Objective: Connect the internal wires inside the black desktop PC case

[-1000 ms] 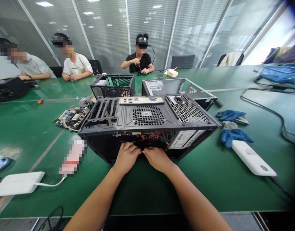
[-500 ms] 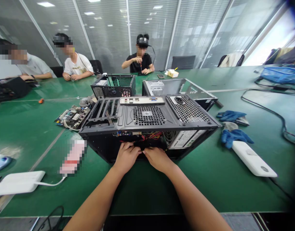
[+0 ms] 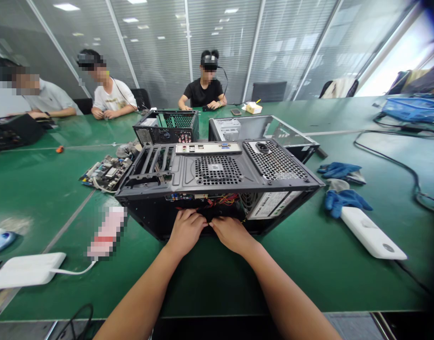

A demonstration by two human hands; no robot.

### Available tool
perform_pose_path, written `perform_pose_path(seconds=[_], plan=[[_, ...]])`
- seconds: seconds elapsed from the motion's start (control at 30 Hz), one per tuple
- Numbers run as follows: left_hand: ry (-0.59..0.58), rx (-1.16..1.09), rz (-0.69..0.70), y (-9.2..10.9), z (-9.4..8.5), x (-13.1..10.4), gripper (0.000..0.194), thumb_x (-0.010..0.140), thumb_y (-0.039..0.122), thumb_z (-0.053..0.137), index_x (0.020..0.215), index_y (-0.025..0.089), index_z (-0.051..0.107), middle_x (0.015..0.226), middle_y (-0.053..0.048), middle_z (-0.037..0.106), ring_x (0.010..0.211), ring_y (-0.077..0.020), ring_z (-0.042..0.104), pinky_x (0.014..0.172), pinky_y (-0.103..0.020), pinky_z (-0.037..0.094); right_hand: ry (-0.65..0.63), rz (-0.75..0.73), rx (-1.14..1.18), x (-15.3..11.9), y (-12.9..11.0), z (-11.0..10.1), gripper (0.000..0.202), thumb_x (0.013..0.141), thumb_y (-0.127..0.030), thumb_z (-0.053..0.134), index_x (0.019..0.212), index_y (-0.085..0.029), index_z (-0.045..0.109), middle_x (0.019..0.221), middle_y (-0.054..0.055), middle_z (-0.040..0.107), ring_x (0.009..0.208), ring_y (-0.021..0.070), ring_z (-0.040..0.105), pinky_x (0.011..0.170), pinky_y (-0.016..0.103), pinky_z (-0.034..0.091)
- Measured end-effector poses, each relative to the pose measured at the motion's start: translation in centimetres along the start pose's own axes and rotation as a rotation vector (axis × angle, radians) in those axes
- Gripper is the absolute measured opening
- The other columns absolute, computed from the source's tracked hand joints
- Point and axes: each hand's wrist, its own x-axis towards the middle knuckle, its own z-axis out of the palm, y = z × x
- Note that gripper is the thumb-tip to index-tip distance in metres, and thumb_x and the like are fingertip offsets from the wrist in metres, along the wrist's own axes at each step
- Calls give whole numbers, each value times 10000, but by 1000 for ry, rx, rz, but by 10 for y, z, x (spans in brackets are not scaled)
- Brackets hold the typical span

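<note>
A black computer case (image 3: 183, 175) lies in front of me with its perforated back panel facing up and its near side open. My left hand (image 3: 186, 230) and my right hand (image 3: 231, 232) meet at the lower part of that opening. The fingers of both are bent and closed, with the tips close together. Whatever they pinch is too small or hidden to make out. Just above them inside run red and yellow wires (image 3: 231, 200). A power supply (image 3: 272, 206) with a white label sits at the right of the opening.
Behind stand another black case (image 3: 167, 126) and a metal case frame (image 3: 263, 126). Left lie a motherboard (image 3: 108, 171), a cabled phone (image 3: 107, 232) and a white power bank (image 3: 29, 270). Blue gloves (image 3: 346, 198) and a white device (image 3: 373, 233) lie right. Several people sit across the table.
My hands stay at the same spot in the case opening, with hardly any movement. Across the table, the person in black has lowered a raised hand that held a screwdriver.
</note>
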Motion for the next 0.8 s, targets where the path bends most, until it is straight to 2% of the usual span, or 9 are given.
perform_pose_path(seconds=[0.4,0.8], plan=[[-51,12,-14,2,1,0,117,952,219,556,926,207,670,926,-53,715,1048,-249,560,846,-395,404,10,-1,-10,0,0,1,327,1040,-282,324,980,-186,632,971,87,718,896,207,688,734,276,449],[-52,-13,-18,1,0,0,125,961,249,550,917,202,657,909,-58,708,1002,-247,560,846,-398,412,3,-3,7,0,1,3,339,1040,-285,319,992,-185,640,988,92,717,905,210,686,758,280,452]])
